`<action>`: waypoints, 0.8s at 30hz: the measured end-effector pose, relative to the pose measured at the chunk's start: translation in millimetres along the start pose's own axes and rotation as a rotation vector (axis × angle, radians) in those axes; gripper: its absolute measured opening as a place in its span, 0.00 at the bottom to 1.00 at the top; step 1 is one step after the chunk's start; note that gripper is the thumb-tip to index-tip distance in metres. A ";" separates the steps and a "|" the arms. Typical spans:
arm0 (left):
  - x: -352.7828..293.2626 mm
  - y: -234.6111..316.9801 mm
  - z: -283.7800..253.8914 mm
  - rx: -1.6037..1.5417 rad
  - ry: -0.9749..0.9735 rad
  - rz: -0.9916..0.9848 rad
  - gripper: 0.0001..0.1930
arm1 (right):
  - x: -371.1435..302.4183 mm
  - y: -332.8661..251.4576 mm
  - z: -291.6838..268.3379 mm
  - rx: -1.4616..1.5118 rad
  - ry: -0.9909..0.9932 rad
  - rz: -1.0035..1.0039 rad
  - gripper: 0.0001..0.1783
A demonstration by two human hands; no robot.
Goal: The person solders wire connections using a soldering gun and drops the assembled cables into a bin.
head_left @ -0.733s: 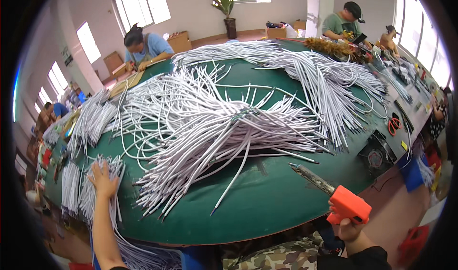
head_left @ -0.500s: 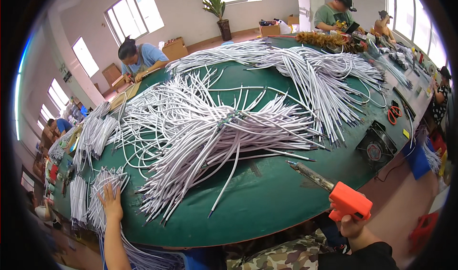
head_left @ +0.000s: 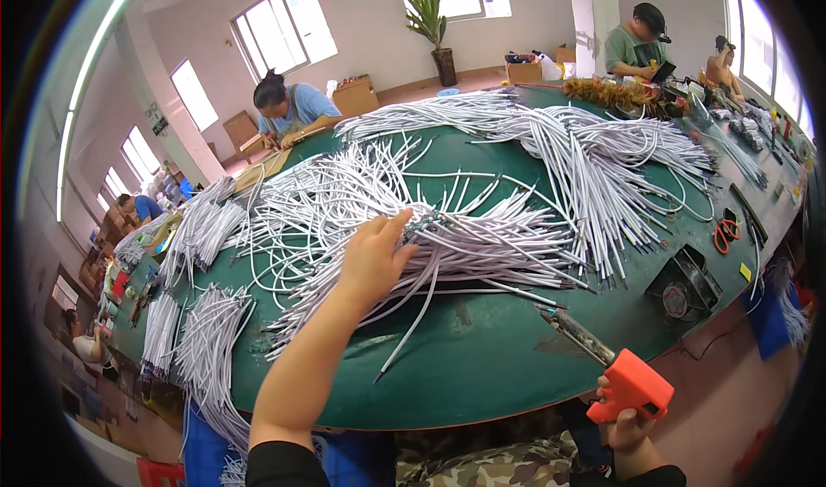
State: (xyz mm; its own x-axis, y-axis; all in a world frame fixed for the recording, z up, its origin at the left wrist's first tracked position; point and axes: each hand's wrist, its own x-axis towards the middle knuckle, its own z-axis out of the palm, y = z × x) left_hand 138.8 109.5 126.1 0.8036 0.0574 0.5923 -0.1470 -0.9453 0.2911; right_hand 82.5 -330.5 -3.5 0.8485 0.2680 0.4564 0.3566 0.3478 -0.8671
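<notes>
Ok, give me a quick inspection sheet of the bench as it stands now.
Surface: green table, curved near edge.
Job's things: white wire pile; orange soldering gun.
Clutter: red-handled scissors, small black fan.
Hands: left hand on the wire pile; right hand grips the gun.
Cables: more white wire bundles at the left.
Surroundings: windows, potted plant, seated workers.

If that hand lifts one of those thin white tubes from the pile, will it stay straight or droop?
It would probably droop: many white tubes lie in curves on the green table. Likely light, being thin. Pulling one from under the left hand may drag its tangled neighbours along.
</notes>
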 end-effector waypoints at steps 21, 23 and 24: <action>-90.6 102.0 -24.2 0.258 -0.273 0.201 0.09 | 10.4 -49.2 -39.1 -0.191 0.369 -0.227 0.50; -124.2 121.2 17.0 0.214 -0.380 0.114 0.11 | 6.3 -46.7 -28.8 -0.085 0.410 -0.290 0.48; -137.8 130.4 34.4 0.171 -0.323 0.063 0.12 | 3.8 -45.8 -22.3 -0.038 0.346 -0.234 0.50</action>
State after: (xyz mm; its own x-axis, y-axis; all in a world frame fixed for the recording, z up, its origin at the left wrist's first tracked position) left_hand 28.7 -32.7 56.6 0.9405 -0.0812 0.3298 -0.1256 -0.9853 0.1155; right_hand 78.1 -365.4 33.6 0.8221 -0.1341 0.5534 0.5637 0.3285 -0.7578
